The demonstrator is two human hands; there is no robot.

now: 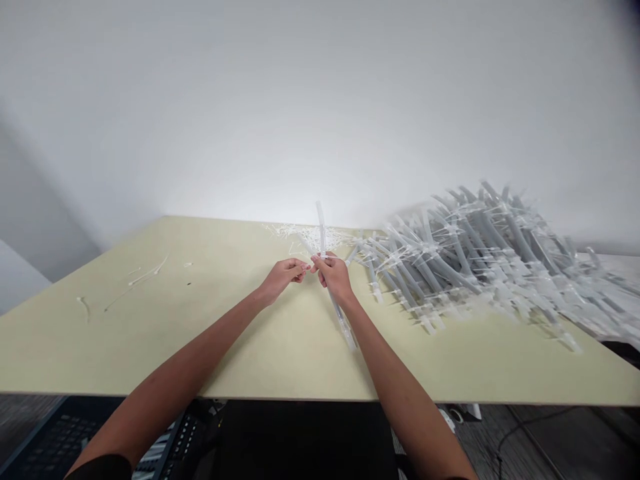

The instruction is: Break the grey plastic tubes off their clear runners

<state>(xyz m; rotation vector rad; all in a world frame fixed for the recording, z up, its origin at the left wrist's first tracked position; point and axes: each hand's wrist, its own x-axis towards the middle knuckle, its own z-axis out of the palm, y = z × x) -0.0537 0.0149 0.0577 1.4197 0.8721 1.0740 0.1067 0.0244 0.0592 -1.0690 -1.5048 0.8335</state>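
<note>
Over the middle of the table, my right hand (335,275) is closed around a translucent plastic tube (321,223). One end of the tube sticks up beyond the fingers. Its lower part (344,327) slants down beside my right forearm toward the front edge. My left hand (286,279) is just to the left, fingers pinched close to the right thumb; whatever is between those fingertips is too small to make out. Behind both hands lies a heap of thin white plastic strips (295,231) that look like cable ties.
A large pile of similar tubes (465,253) with thin ties on them covers the right side of the pale yellow table (240,360). A few loose strips (145,277) lie on the left. A wall rises behind, and a dark crate (65,433) stands below the front edge.
</note>
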